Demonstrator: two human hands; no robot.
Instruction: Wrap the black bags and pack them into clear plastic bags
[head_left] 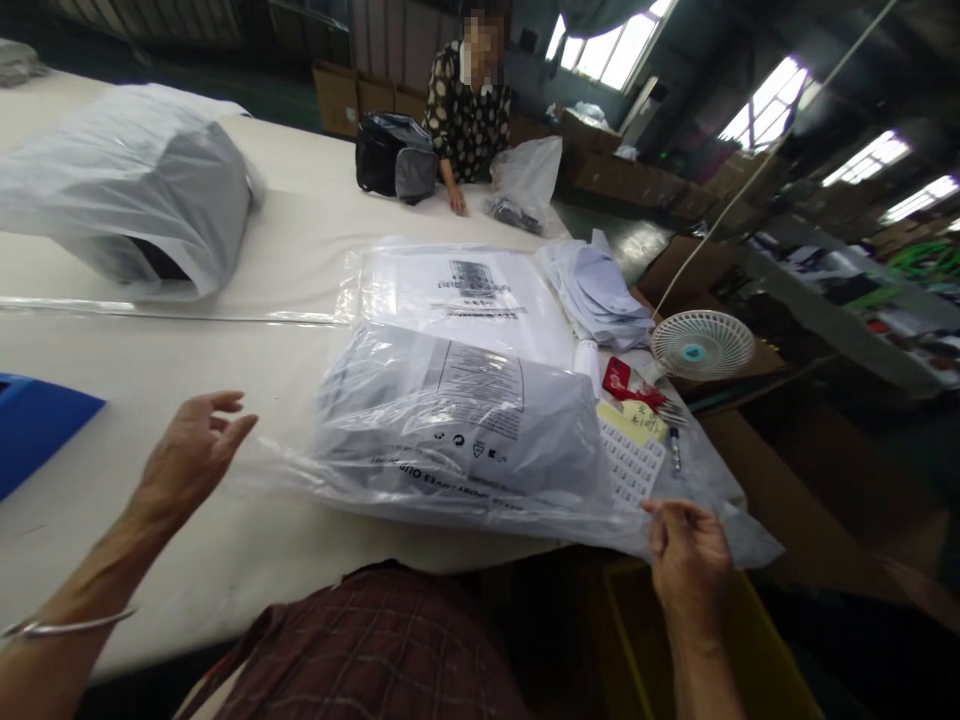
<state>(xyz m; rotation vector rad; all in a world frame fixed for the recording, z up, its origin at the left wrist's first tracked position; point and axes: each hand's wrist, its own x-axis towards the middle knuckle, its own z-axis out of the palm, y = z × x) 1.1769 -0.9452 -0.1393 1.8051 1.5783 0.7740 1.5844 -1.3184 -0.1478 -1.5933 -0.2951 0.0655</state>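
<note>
Directly before me a clear plastic bag [465, 430] with black printed text lies on the table, a grey packed item showing through it. My right hand [686, 545] pinches the bag's loose edge at its right end. My left hand [199, 445] hovers over the table left of the bag, fingers apart and holding nothing; a loose end of the plastic lies close to its fingertips. Behind the bag lies a flat stack of printed clear bags [472, 290].
A blue object [45, 425] lies at the left, and a large item in grey wrapping [157, 190] stands behind it. On the right are a white fan [701, 345], a label sheet [630, 460] and a marker [675, 450]. Across the table a person stands near a black bag [394, 158].
</note>
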